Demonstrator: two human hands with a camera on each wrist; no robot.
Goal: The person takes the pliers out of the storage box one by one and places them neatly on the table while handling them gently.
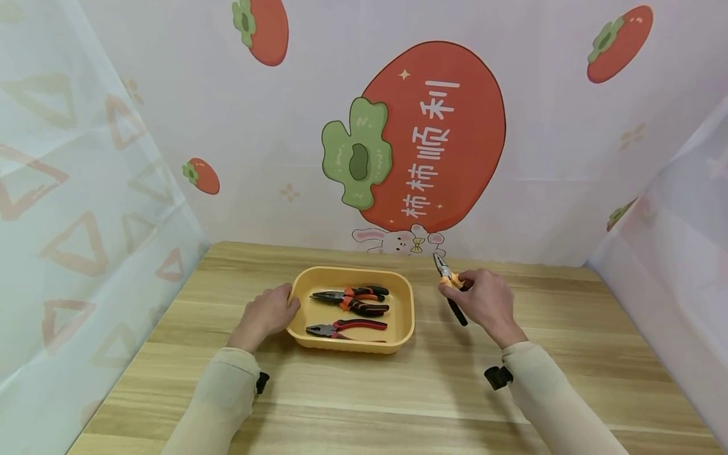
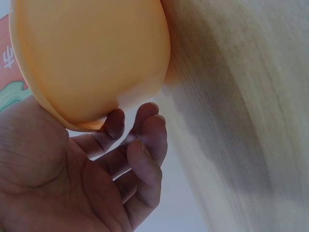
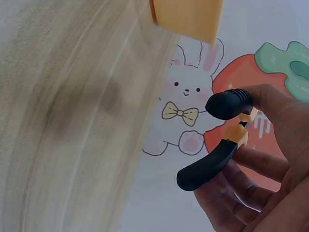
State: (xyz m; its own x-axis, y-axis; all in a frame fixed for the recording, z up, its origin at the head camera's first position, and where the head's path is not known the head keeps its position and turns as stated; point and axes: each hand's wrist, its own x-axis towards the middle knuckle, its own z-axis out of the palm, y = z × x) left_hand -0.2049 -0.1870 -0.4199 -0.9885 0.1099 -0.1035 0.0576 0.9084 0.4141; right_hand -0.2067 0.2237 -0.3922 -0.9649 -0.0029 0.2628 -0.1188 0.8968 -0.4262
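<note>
A yellow tray stands on the wooden table, holding orange-and-black pliers and red-and-black pliers, with another orange-and-black handle beside the first. My left hand grips the tray's left rim; in the left wrist view the thumb side and fingertips of the hand pinch the tray's edge. To the right of the tray, my right hand holds yellow-and-black pliers above the table, jaws pointing away. In the right wrist view, the hand has thumb and fingers around the black handles.
The wooden table reaches back to a white wall sheet printed with persimmons and a rabbit. Similar sheets hang at the left and right sides. Part of the tray shows at the top of the right wrist view.
</note>
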